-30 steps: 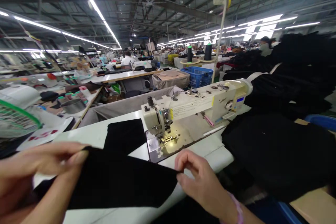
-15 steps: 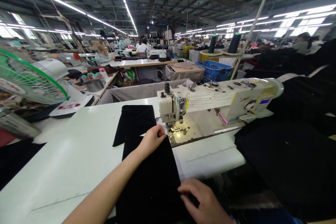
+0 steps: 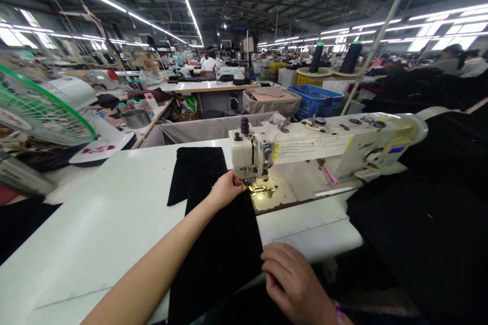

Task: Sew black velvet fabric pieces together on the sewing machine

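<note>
A long piece of black fabric [image 3: 219, 249] lies over the white table, running up to the needle area of a white sewing machine [image 3: 293, 142]. My left hand [image 3: 227, 189] pinches the fabric's far edge close beside the presser foot. Nearer to me, my right hand [image 3: 295, 279] has its fingers closed on the right edge of the same fabric, just off the table's front. A second black fabric piece [image 3: 198, 160] rests behind, partly covered by the first. Both sets of fingertips partly hide the cloth they grip.
The white table [image 3: 95, 213] extends to the left, with a green fan [image 3: 46, 106] at its far side. Pink tweezers [image 3: 328, 173] and a white stick [image 3: 333, 191] lie on the machine bed. Dark fabric [image 3: 423, 233] is heaped at right. Thread cones [image 3: 315, 58] stand behind.
My left hand and the fabric have moved forward to the presser foot. My right hand has shifted slightly forward along the edge, fingers closer together. The camera view has tilted a little.
</note>
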Demonstrator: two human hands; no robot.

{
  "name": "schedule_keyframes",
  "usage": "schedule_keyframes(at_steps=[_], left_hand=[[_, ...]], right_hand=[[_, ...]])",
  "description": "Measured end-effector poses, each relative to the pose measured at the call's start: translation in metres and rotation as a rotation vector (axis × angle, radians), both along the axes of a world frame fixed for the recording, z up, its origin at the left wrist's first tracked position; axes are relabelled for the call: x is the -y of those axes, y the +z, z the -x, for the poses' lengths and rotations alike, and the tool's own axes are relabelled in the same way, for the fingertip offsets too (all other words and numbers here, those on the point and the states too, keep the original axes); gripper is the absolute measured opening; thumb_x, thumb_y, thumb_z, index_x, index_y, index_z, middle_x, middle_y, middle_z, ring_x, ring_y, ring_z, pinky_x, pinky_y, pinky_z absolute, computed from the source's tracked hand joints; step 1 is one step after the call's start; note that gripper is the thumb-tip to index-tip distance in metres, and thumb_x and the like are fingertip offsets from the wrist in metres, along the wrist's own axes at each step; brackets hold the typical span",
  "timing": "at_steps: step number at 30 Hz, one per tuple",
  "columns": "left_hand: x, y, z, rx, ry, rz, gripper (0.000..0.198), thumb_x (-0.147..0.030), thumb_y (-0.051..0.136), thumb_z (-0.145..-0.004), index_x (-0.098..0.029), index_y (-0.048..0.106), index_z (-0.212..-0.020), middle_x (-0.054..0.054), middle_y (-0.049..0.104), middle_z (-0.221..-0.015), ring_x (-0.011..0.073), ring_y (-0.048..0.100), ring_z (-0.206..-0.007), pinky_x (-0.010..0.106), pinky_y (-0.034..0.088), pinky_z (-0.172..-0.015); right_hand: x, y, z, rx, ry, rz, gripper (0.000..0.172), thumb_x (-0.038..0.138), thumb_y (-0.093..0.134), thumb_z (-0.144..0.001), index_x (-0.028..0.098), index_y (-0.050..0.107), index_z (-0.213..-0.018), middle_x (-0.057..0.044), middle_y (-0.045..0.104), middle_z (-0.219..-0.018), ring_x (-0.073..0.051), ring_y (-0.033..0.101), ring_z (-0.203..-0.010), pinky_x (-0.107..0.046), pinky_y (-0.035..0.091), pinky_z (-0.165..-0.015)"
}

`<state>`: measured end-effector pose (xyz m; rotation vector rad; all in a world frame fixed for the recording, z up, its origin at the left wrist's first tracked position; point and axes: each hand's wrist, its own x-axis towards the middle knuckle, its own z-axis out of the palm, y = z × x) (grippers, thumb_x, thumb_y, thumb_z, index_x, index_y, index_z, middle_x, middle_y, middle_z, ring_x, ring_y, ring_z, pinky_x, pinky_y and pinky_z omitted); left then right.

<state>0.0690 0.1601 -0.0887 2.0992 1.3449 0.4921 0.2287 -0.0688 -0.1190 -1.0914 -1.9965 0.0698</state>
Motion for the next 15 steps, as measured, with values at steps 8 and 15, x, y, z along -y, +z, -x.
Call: schedule_keyframes(at_steps=[8,15], left_hand=[[0.016,0.015,-0.002,-0.01,0.066,-0.21,0.015,-0.013,0.068,-0.076,-0.018,0.058,-0.086,0.006,0.067,-0.088,0.025,0.066,-0.087,0.036,0.053,-0.077],[0.139,0.017,0.025,-0.07,-0.428,-0.384,0.013,-0.018,0.057,-0.089,-0.024,0.063,-0.099,0.007,0.068,-0.103,0.0248,0.065,-0.094,0.039,0.059,-0.081]], right_hand=[[0.003,0.006,-0.002,0.052,0.03,0.027,0.031,-0.002,0.045,-0.08,0.018,0.06,-0.099,-0.01,0.072,-0.1,-0.025,0.068,-0.098,-0.039,0.059,-0.089],[0.003,0.012,-0.003,0.042,0.05,0.117,0.037,0.0,0.047,-0.076,0.019,0.063,-0.102,-0.012,0.071,-0.103,-0.026,0.066,-0.103,-0.041,0.058,-0.091]])
